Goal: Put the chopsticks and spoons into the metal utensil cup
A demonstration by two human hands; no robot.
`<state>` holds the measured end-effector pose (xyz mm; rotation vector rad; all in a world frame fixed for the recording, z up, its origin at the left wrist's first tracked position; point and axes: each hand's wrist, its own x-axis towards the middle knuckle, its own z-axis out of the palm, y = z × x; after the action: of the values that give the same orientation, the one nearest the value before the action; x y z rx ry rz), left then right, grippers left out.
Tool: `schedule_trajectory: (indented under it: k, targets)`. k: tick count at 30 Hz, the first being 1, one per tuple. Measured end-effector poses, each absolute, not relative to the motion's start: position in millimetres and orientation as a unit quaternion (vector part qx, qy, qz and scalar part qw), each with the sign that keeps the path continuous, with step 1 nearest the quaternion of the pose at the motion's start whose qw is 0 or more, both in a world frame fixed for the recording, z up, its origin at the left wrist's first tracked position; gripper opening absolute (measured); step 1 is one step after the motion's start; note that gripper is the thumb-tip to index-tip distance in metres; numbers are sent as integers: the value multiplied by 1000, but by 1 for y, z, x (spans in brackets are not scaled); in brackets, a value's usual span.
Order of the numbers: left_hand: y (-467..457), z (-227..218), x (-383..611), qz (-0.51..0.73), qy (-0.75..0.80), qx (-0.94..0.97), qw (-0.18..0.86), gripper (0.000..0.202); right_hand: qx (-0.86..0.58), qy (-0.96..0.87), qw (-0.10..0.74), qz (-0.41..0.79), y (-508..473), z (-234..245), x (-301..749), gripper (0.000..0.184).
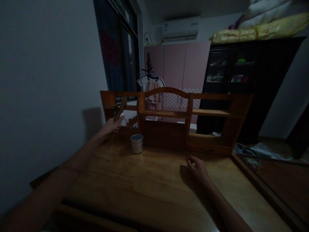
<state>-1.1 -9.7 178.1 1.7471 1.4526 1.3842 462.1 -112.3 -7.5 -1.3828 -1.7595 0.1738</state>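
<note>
At the left, my left hand point(114, 125) is raised in front of the shelf, its fingers closed round a bundle of chopsticks point(120, 109). The thick ends point up, and thin ends stick out below the hand; blur and dim light hide finer detail. To the right of that hand and lower, a grey metal cup point(137, 144) stands upright on the wooden tabletop point(145, 180), apart from the hand. My right hand point(197, 168) is just over the tabletop at the right, fingers loosely bent and thumb slightly apart, with nothing visible in it.
A wooden shelf unit point(165, 133) with open compartments runs along the table's back edge. A wall point(60, 80) borders the left side. Beyond are clothes on a stand point(152, 87), pink cabinets point(175, 64) and a dark cupboard point(256, 74). A raised rim point(256, 190) edges the right.
</note>
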Motion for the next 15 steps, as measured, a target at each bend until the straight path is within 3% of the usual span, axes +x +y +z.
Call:
schedule_trajectory:
  k: [3, 9, 11, 15]
  targets:
    - [-20, 158, 44, 452, 501, 694, 249, 43, -561, -702, 433, 70, -112, -8, 463, 29]
    - [-77, 65, 119, 281, 426, 803, 307, 25, -566, -699, 432, 70, -113, -8, 465, 30]
    - [-89, 39, 126, 303, 435, 803, 274, 21, -565, -700, 432, 69, -113, -7, 465, 30]
    - [-93, 4, 122, 354, 478, 767, 240, 32, -564, -700, 432, 70, -112, -6, 464, 30]
